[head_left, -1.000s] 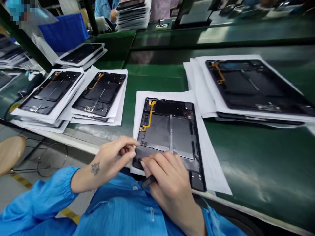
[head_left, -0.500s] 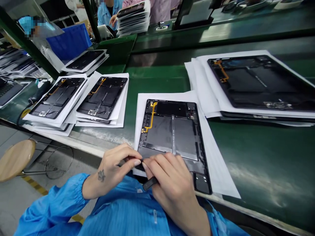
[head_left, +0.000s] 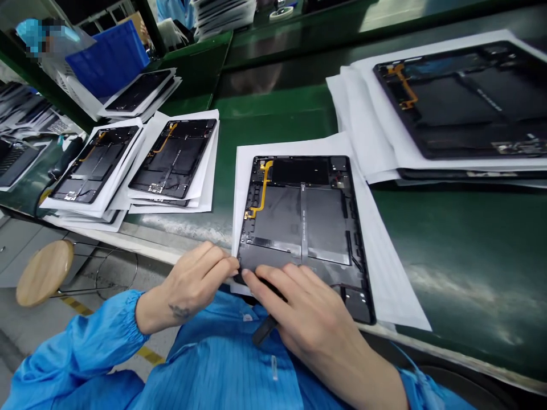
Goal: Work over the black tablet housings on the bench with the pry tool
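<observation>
At the near edge of the workbench [head_left: 470, 245], the right hand [head_left: 307, 313], curled around a dark tool [head_left: 265, 330], is now lying flatter over the tablet [head_left: 282, 210], fingertips meeting its near-left corner, where the left hand [head_left: 190, 282] is pinching closed, contents hidden.

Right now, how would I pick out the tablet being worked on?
Find the green bench, then the central white paper at its near edge. On it lies an open black tablet with a yellow ribbon near its far left corner. Unlike its look-alike neighbours, it has the left hand and right hand at its near end.
</observation>
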Tool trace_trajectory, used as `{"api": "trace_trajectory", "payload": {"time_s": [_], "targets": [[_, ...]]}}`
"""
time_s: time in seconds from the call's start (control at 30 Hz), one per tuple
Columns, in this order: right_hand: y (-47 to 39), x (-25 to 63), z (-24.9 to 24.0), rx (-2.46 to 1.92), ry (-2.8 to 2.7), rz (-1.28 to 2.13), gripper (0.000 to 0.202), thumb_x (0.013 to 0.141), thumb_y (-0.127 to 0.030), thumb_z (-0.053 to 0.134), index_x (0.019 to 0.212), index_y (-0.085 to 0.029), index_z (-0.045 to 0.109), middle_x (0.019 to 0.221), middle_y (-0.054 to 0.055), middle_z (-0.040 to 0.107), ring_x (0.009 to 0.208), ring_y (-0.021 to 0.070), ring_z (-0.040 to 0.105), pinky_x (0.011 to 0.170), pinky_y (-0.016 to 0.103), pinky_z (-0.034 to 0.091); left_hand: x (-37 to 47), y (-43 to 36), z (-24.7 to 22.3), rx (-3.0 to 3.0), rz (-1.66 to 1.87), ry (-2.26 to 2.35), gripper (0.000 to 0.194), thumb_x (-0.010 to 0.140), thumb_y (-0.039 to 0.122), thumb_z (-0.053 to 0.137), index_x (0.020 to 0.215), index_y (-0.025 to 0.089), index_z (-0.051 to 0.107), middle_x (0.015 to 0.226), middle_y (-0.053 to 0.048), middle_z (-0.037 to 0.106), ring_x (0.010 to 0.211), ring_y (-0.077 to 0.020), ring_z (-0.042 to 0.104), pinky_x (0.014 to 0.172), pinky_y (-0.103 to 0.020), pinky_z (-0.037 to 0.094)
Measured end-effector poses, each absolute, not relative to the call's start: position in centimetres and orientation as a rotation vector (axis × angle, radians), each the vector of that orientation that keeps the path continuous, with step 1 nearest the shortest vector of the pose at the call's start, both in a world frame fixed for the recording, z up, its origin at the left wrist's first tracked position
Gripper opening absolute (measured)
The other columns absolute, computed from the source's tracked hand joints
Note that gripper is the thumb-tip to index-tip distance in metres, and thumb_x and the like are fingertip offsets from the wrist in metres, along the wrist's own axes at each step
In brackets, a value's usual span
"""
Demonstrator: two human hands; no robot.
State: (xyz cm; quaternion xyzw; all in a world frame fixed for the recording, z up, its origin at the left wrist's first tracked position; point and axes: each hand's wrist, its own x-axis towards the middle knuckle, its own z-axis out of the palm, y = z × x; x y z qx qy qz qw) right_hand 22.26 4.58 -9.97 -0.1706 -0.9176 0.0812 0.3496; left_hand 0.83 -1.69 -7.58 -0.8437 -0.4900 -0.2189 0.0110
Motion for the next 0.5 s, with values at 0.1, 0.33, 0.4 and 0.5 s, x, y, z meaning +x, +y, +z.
{"api": "trace_trajectory", "payload": {"time_s": [0.1, 0.33, 0.4, 0.5], "targets": [[4.5, 22.1, -10.0, -0.454, -2.411, 0.198, 0.039, 0.103, -0.006, 0.031, 0.112, -0.009, 0.069, 0.092, 0.010, 0.069, 0.075, 0.0182, 0.051, 0.065, 0.033, 0.041, 1.0, -1.7, -7.1, -2.627, -0.598, -1.485, 0.018, 0.102, 0.009, 0.043, 0.105, 0.012, 0.060, 0.083, -0.006, 0.063, 0.071, -0.0168, 0.052, 0.066, -0.029, 0.047], [4.4, 22.0, -10.1, -0.467, -2.454, 0.157, 0.038, 0.101, -0.005, 0.033, 0.111, -0.010, 0.069, 0.093, 0.009, 0.068, 0.077, 0.0194, 0.050, 0.067, 0.034, 0.039, -0.1, -2.0, -7.7, -2.618, -0.721, -1.525, 0.014, 0.100, 0.011, 0.052, 0.110, 0.014, 0.062, 0.092, -0.007, 0.068, 0.079, -0.0166, 0.061, 0.072, -0.029, 0.052], [4.4, 21.9, -10.0, -0.458, -2.458, 0.145, 0.037, 0.100, -0.005, 0.034, 0.110, -0.011, 0.069, 0.093, 0.009, 0.068, 0.077, 0.0196, 0.049, 0.066, 0.034, 0.038, -0.5, -2.5, -8.2, -2.586, -0.821, -1.510, 0.020, 0.099, 0.009, 0.053, 0.117, 0.013, 0.061, 0.099, -0.010, 0.070, 0.086, -0.0175, 0.063, 0.076, -0.030, 0.054], [4.5, 21.7, -9.8, -0.458, -2.476, 0.162, 0.037, 0.100, -0.006, 0.034, 0.110, -0.010, 0.069, 0.094, 0.010, 0.068, 0.078, 0.0203, 0.049, 0.067, 0.034, 0.038, -0.9, -3.1, -8.9, -2.599, -0.857, -1.457, 0.032, 0.098, 0.004, 0.050, 0.128, 0.009, 0.058, 0.104, -0.013, 0.069, 0.095, -0.0199, 0.063, 0.081, -0.033, 0.056]]}}
